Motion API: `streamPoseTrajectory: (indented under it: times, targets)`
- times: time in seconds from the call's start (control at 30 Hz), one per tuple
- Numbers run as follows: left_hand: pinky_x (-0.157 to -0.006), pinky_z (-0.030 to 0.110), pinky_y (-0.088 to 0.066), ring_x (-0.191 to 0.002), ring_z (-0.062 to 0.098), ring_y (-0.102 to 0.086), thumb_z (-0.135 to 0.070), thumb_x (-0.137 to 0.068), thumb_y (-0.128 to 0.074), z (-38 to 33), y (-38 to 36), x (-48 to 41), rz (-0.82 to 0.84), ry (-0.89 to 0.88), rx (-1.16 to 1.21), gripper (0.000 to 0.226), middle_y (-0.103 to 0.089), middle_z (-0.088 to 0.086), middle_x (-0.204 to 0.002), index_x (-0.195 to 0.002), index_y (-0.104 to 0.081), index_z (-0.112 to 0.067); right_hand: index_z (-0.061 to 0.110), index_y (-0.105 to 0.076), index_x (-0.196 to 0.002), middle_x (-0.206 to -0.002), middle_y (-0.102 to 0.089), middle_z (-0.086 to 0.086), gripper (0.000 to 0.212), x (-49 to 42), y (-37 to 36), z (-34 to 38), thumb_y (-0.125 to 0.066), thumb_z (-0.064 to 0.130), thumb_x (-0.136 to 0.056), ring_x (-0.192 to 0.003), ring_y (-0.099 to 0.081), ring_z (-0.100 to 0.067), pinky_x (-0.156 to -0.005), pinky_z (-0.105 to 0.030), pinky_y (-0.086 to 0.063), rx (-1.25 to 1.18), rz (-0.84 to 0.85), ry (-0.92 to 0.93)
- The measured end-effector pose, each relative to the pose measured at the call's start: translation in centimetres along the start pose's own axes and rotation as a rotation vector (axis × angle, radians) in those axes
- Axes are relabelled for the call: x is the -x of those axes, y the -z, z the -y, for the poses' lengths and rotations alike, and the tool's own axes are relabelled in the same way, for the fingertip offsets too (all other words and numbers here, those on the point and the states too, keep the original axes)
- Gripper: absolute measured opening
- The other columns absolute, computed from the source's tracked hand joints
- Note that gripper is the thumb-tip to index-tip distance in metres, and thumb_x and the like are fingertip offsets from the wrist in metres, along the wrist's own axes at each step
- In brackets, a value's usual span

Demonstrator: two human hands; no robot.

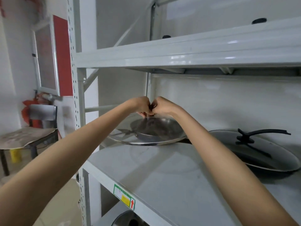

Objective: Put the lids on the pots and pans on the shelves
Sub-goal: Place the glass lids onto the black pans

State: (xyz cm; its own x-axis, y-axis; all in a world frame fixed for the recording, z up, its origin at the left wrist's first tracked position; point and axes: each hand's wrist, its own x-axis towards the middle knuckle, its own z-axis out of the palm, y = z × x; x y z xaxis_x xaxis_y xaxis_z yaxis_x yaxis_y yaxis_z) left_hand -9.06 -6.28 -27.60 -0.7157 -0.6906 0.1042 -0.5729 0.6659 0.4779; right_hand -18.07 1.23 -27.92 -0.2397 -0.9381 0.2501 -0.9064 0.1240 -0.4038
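A glass lid (143, 141) with a steel rim covers a dark pan (156, 128) at the back left of the middle shelf (162, 173). Both hands meet over its centre, fingers closed around the lid's dark knob, which is mostly hidden: my left hand (140, 106) on its left side, my right hand (162, 106) on its right. To the right sits a black pan (275, 170) under its own glass lid (254, 149) with a black handle.
The upper shelf beam (179, 51) runs just above the hands, with two black lid knobs (259, 21) showing over it. A perforated upright post (78, 111) stands at left. Another pan (128, 219) sits on the lower shelf. A chair (29, 137) stands at far left.
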Motion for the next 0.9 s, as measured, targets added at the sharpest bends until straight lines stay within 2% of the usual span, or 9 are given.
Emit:
streamPoseTrajectory:
  times: [0.1, 0.17, 0.23, 0.33, 0.4, 0.5, 0.67, 0.83, 0.9]
  targets:
    - [-0.084, 0.027, -0.055, -0.063, 0.014, -0.059, -0.012, -0.088, -0.060, 0.1, -0.9, -2.9, -0.025, 0.010, -0.087, 0.013, -0.069, 0.000, -0.060, -0.081, -0.069, -0.006, -0.008, -0.067, -0.094, -0.075, -0.059, -0.011, 0.017, -2.1, -0.7, -1.5, -0.055, 0.001, -0.085, -0.076, -0.055, -0.024, -0.059, -0.026, -0.039, -0.060, -0.035, -0.044]
    - [-0.081, 0.029, -0.056, -0.058, 0.011, -0.059, -0.008, -0.088, -0.059, 0.2, -1.6, -4.9, -0.019, 0.025, -0.094, 0.014, -0.076, 0.015, -0.089, -0.081, -0.070, -0.003, -0.008, -0.068, -0.098, -0.079, -0.060, -0.013, 0.021, -3.4, -1.3, -2.4, -0.055, 0.001, -0.084, -0.078, -0.057, -0.023, -0.062, -0.029, -0.040, -0.069, -0.057, -0.052]
    - [-0.066, 0.020, -0.052, -0.052, 0.008, -0.062, -0.003, -0.088, -0.055, 0.2, -2.2, -6.9, -0.014, 0.030, -0.124, 0.016, -0.071, 0.024, -0.111, -0.081, -0.070, 0.001, -0.008, -0.067, -0.102, -0.086, -0.063, -0.020, 0.023, -5.0, -2.0, -3.6, -0.055, 0.003, -0.086, -0.084, -0.062, -0.027, -0.067, -0.033, -0.042, -0.066, -0.078, -0.078]
    - [-0.061, 0.018, -0.047, -0.067, 0.021, -0.067, -0.001, -0.090, -0.052, 0.7, -3.3, -9.9, -0.003, 0.021, -0.162, 0.022, -0.071, 0.025, -0.111, -0.102, -0.069, 0.005, -0.007, -0.062, -0.111, -0.111, -0.067, -0.024, 0.026, -7.8, -3.3, -5.9, -0.053, 0.006, -0.090, -0.104, -0.064, -0.036, -0.078, -0.039, -0.048, -0.102, -0.107, -0.136]
    - [-0.068, 0.023, -0.050, -0.088, 0.031, -0.069, -0.002, -0.091, -0.050, 1.2, -4.1, -11.7, -0.022, 0.006, -0.170, 0.028, -0.069, 0.024, -0.106, -0.111, -0.065, 0.009, -0.008, -0.061, -0.114, -0.117, -0.065, -0.026, 0.028, -9.4, -4.1, -7.2, -0.050, 0.007, -0.093, -0.109, -0.062, -0.037, -0.081, -0.038, -0.047, -0.134, -0.117, -0.156]
    - [-0.096, 0.035, -0.046, -0.116, 0.034, -0.060, -0.005, -0.095, -0.044, 2.2, -5.3, -14.5, -0.092, 0.018, -0.145, 0.032, -0.064, 0.022, -0.124, -0.120, -0.059, 0.008, -0.008, -0.059, -0.117, -0.121, -0.064, -0.024, 0.031, -11.5, -5.2, -8.8, -0.043, 0.011, -0.097, -0.112, -0.061, -0.037, -0.092, -0.041, -0.049, -0.167, -0.147, -0.189]
    - [-0.097, 0.038, -0.046, -0.117, 0.034, -0.061, -0.008, -0.097, -0.040, 4.4, -8.2, -18.8, -0.114, -0.012, -0.174, 0.033, -0.063, 0.022, -0.125, -0.119, -0.060, 0.006, 0.000, -0.062, -0.103, -0.118, -0.065, -0.025, 0.024, -14.8, -7.8, -12.0, -0.041, 0.011, -0.097, -0.100, -0.063, -0.030, -0.072, -0.031, -0.040, -0.164, -0.179, -0.209]
    - [-0.099, 0.036, -0.046, -0.120, 0.035, -0.059, -0.010, -0.094, -0.040, 6.7, -10.7, -22.1, -0.152, -0.007, -0.158, 0.035, -0.063, 0.024, -0.126, -0.118, -0.062, 0.003, 0.009, -0.062, -0.091, -0.113, -0.069, -0.024, 0.020, -17.5, -10.4, -14.6, -0.042, 0.012, -0.094, -0.099, -0.065, -0.022, -0.072, -0.032, -0.042, -0.176, -0.187, -0.218]
    - [-0.101, 0.035, -0.044, -0.121, 0.034, -0.057, -0.010, -0.093, -0.039, 7.0, -11.1, -22.9, -0.176, -0.016, -0.123, 0.037, -0.062, 0.023, -0.127, -0.119, -0.064, 0.001, 0.003, -0.065, -0.095, -0.114, -0.069, -0.023, 0.026, -18.1, -10.6, -15.1, -0.041, 0.013, -0.094, -0.104, -0.065, -0.022, -0.072, -0.029, -0.040, -0.195, -0.188, -0.241]
